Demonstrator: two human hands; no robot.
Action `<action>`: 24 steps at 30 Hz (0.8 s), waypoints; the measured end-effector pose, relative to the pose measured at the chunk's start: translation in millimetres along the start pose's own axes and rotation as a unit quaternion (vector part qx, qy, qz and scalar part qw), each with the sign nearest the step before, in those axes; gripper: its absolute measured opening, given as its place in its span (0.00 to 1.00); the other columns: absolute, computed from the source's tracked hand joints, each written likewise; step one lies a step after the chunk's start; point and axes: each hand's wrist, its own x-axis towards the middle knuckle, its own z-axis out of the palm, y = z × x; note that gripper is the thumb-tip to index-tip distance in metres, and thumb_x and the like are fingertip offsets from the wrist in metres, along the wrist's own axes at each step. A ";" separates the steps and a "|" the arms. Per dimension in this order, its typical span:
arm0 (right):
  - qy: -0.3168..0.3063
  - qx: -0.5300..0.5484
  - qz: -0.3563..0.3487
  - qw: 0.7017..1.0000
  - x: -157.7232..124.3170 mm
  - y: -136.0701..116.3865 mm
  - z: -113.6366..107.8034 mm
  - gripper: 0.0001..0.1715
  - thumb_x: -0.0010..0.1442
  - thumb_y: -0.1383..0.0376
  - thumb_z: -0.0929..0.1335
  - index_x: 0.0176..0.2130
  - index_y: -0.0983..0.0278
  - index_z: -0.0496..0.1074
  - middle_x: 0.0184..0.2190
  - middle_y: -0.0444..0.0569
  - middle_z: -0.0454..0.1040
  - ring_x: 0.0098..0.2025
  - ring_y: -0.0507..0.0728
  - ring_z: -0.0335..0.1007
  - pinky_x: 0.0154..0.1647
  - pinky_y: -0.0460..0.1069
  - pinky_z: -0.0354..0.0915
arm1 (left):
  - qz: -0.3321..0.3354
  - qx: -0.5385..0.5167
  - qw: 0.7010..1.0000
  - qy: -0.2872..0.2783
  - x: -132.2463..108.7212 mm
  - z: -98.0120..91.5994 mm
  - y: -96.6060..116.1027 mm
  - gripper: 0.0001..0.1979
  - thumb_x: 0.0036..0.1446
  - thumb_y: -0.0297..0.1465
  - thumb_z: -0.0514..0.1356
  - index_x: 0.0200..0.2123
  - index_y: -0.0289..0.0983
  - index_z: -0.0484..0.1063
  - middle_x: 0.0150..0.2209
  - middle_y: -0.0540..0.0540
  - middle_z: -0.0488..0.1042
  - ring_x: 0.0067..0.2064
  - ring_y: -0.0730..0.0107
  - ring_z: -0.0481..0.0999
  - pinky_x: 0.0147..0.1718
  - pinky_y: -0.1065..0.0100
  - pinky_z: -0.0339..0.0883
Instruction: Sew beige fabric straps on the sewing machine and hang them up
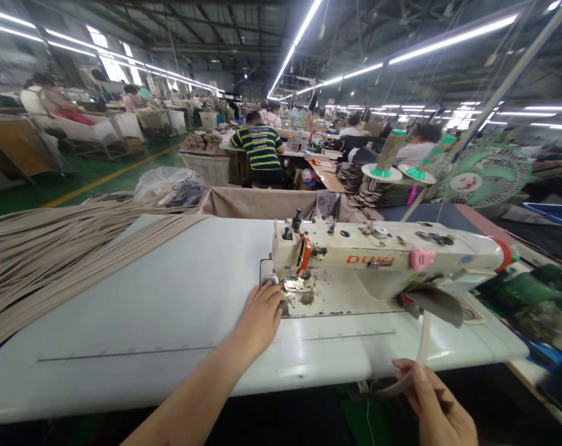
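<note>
Resting flat and open just left of the sewing machine (383, 260) needle, the left hand (262, 316) risks a prick if stitching starts. Right hand (436, 402) pinches a beige strap (422, 337) below the machine's arm; its long axis runs upright, then curls leftward.

Big factory hall. Long light tubes (452, 38) run along dark roof. Bright windows (116, 65) at far left. Green floor (90, 170) with yellow line (108, 176). Rows of work counters (303, 155) far back, people sitting there. Green fan (487, 175) at right.
</note>
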 end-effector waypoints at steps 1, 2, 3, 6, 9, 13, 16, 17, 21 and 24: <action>-0.012 0.006 0.003 1.000 -1.9 0.1 4.1 0.33 0.56 0.38 0.72 0.40 0.64 0.81 0.40 0.52 0.81 0.42 0.61 0.77 0.44 0.48 0.74 | -0.002 -0.014 1.000 0.000 1.6 -0.3 -2.4 0.17 0.61 0.20 0.56 0.49 0.41 0.74 0.61 0.43 0.72 0.68 0.54 0.63 0.68 0.41 0.52; -0.024 0.003 0.005 1.000 -3.9 -0.6 8.4 0.32 0.55 0.38 0.72 0.40 0.64 0.81 0.40 0.52 0.81 0.42 0.60 0.77 0.44 0.48 0.73 | -0.005 -0.032 0.999 0.002 3.9 -0.8 -5.5 0.16 0.60 0.20 0.56 0.47 0.41 0.76 0.60 0.43 0.73 0.67 0.54 0.64 0.68 0.43 0.53; -0.039 -0.007 0.004 0.999 -5.8 -2.0 12.8 0.32 0.54 0.38 0.73 0.40 0.63 0.82 0.39 0.52 0.81 0.41 0.60 0.77 0.44 0.47 0.73 | -0.010 -0.051 0.999 0.006 6.7 -1.6 -9.0 0.15 0.60 0.20 0.56 0.45 0.41 0.76 0.58 0.43 0.75 0.66 0.55 0.66 0.68 0.45 0.56; -0.088 -0.033 -0.009 0.996 -12.4 -9.5 27.5 0.33 0.52 0.39 0.74 0.42 0.63 0.82 0.36 0.51 0.81 0.38 0.60 0.77 0.41 0.47 0.74 | -0.027 -0.085 0.996 0.019 19.3 -4.7 -21.3 0.14 0.59 0.20 0.57 0.43 0.40 0.77 0.52 0.43 0.77 0.61 0.59 0.71 0.65 0.53 0.63; -0.136 -0.027 -0.044 0.989 -20.3 -18.7 45.1 0.32 0.54 0.41 0.74 0.47 0.61 0.81 0.34 0.50 0.80 0.35 0.60 0.77 0.37 0.47 0.75 | -0.040 -0.076 0.996 0.021 37.3 -6.8 -33.3 0.15 0.59 0.20 0.57 0.46 0.38 0.76 0.52 0.42 0.77 0.57 0.60 0.74 0.63 0.55 0.65; -0.248 -0.050 -0.080 0.964 -29.8 -31.5 71.5 0.29 0.64 0.45 0.68 0.52 0.61 0.79 0.27 0.48 0.77 0.35 0.60 0.77 0.39 0.49 0.74 | -0.044 -0.060 0.997 0.007 63.8 -7.6 -44.4 0.16 0.60 0.21 0.57 0.50 0.34 0.75 0.57 0.38 0.74 0.60 0.58 0.72 0.64 0.56 0.63; -0.308 -0.079 -0.099 0.943 -33.2 -38.8 91.7 0.27 0.68 0.48 0.65 0.55 0.62 0.78 0.32 0.51 0.80 0.43 0.63 0.78 0.48 0.51 0.73 | -0.039 -0.047 0.998 -0.006 80.6 -8.4 -49.4 0.17 0.60 0.22 0.58 0.52 0.35 0.76 0.59 0.39 0.73 0.62 0.58 0.69 0.65 0.58 0.61; -0.319 -0.091 -0.108 0.937 -33.4 -40.6 98.4 0.27 0.68 0.49 0.64 0.55 0.61 0.77 0.37 0.53 0.82 0.46 0.64 0.78 0.51 0.53 0.72 | -0.040 -0.042 0.998 -0.008 85.3 -8.8 -50.5 0.17 0.60 0.23 0.58 0.52 0.35 0.76 0.59 0.40 0.73 0.62 0.57 0.69 0.65 0.58 0.61; -0.364 -0.166 -0.132 0.907 -31.6 -49.3 123.8 0.26 0.69 0.54 0.61 0.58 0.61 0.74 0.53 0.56 0.79 0.54 0.67 0.76 0.56 0.57 0.69 | -0.041 -0.025 0.999 -0.016 100.5 -11.1 -51.3 0.19 0.59 0.27 0.62 0.55 0.38 0.75 0.59 0.41 0.74 0.61 0.54 0.70 0.63 0.57 0.62; -0.379 -0.233 -0.141 0.885 -29.8 -59.5 140.2 0.28 0.69 0.61 0.60 0.65 0.60 0.66 0.49 0.55 0.81 0.49 0.65 0.79 0.49 0.55 0.70 | -0.044 -0.010 0.999 -0.023 109.0 -13.8 -48.5 0.23 0.58 0.31 0.65 0.57 0.39 0.74 0.58 0.41 0.75 0.61 0.51 0.71 0.61 0.57 0.62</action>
